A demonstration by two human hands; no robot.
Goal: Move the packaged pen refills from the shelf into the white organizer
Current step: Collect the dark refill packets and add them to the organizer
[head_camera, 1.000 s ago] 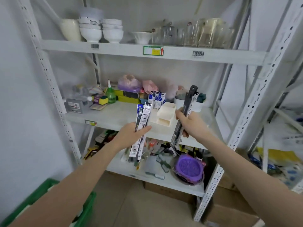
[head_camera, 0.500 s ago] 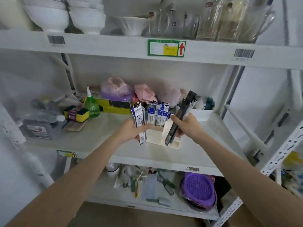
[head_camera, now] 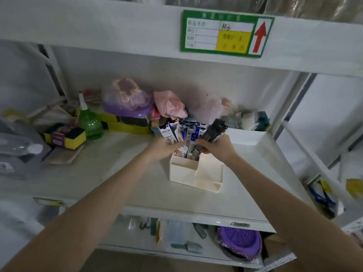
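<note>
- Pen refill packs, the white-and-blue ones (head_camera: 170, 132), sit at frame centre in my left hand (head_camera: 165, 149), fingers curled round their lower part, just above the tall rear compartment of the white organizer (head_camera: 193, 173).
- My right hand (head_camera: 217, 147) grips a dark refill pack (head_camera: 215, 129) the same way, tilted toward the upper right, its lower end at the compartment's mouth.
- Between the two hands, more blue-and-white refill packs (head_camera: 193, 130) already stand upright in that rear compartment, so I judge part of the job done.
- Both held packs are not yet released; whether their lower ends are inside the compartment I cannot tell, since my fingers hide them.
- What is left, as I read it: lower both, let go, then check for stragglers.
- Lower front compartments of the organizer look bare.
- Organizer stands on the middle shelf (head_camera: 121, 163); a green spray bottle (head_camera: 89, 122) and sponges (head_camera: 66, 135) lie left of centre, a green label (head_camera: 225, 33) on the shelf edge above.
</note>
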